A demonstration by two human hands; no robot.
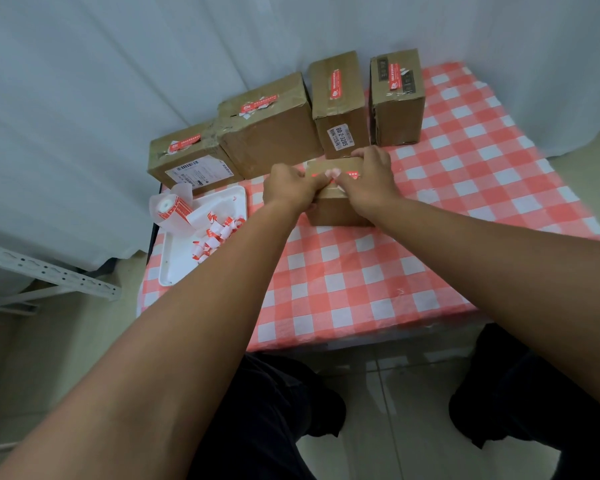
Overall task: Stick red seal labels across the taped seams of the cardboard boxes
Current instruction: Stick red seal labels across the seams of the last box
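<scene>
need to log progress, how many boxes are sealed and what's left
Done: the four back boxes each carry a red label on top: far left, second, third, far right.
In hand: both hands, left and right, press a label onto the front box.
Left: no unlabelled box shows. The label roll sits on the tray.

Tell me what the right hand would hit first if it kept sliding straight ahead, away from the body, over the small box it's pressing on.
Probably the box with the 80-2-3205 sticker, standing just behind the small box under the right hand; the gap between them is unclear.
</scene>
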